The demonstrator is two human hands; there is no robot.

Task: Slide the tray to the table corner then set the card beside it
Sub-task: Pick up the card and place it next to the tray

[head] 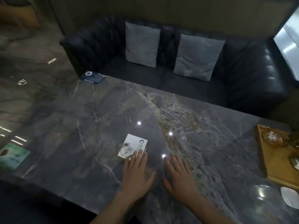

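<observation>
A wooden tray (275,167) lies at the right edge of the dark marble table (100,120), with glass pieces on it. A white card (131,145) with a round picture and a green logo lies flat near the table's middle. My left hand (135,177) rests flat on the table, fingers spread, its fingertips touching the card's near edge. My right hand (178,177) lies flat and spread on the marble just to the right, touching nothing else. The tray is far to the right of both hands.
A green card (13,156) sits at the near left corner and a dark blue card (93,77) at the far left corner. A white object (290,198) lies below the tray. A black sofa (242,78) with two grey cushions stands behind the table.
</observation>
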